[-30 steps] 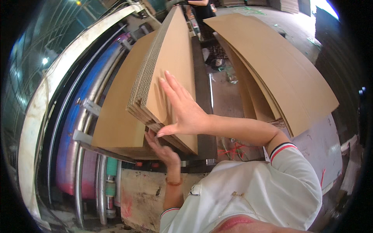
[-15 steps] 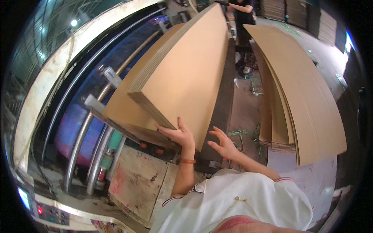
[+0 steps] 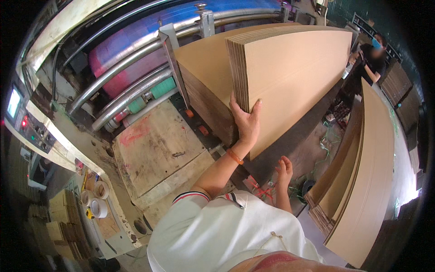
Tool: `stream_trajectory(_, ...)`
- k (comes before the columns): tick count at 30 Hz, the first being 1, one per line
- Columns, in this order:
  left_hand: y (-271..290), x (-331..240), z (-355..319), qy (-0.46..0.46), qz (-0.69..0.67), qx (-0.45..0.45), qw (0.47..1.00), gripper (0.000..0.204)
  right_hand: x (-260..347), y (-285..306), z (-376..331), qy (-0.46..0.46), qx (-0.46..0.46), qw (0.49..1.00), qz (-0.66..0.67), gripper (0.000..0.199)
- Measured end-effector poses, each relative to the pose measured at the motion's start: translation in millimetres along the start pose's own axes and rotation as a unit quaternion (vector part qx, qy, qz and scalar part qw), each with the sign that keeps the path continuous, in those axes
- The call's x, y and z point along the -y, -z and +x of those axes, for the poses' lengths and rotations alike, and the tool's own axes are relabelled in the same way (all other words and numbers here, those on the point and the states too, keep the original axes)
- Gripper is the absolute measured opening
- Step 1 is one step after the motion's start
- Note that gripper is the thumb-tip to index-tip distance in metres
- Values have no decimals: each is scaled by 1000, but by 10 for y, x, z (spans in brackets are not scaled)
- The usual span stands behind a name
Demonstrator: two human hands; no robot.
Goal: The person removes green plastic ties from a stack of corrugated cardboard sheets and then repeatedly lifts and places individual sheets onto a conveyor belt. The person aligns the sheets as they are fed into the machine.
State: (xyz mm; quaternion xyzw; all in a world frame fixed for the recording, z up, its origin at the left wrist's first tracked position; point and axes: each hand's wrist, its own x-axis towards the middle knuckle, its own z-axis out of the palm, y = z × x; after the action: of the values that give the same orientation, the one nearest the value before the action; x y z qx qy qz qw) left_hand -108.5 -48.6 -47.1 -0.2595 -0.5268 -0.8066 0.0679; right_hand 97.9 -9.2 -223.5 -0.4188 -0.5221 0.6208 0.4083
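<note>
Corrugated brown cardboard sheets (image 3: 290, 81), flat, ribbed edges; left hand (image 3: 246, 123) grip clamped on corner; right hand (image 3: 284, 171) open, free.

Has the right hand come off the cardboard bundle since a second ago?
Yes. The right hand now hangs free below the cardboard bundle, off the face it pressed; the left hand grips the bundle's corner.

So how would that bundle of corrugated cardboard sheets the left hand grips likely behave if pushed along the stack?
The bundle of corrugated sheets looks fairly stiff: its face stays flat over a long span. Loose layers show at the edge under the left hand, so sheets may fan or slide apart. It is probably bulky more than heavy, and awkward with the right hand off it.
</note>
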Motion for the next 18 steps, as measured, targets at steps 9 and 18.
stream_trajectory(9,-389,-569,422,258,-185,-90,944,79,201,212,181,263,-52,955,-124,74)
stream_trajectory(18,160,-327,860,322,-229,-57,917,76,1363,-652,191,304,-55,948,77,79)
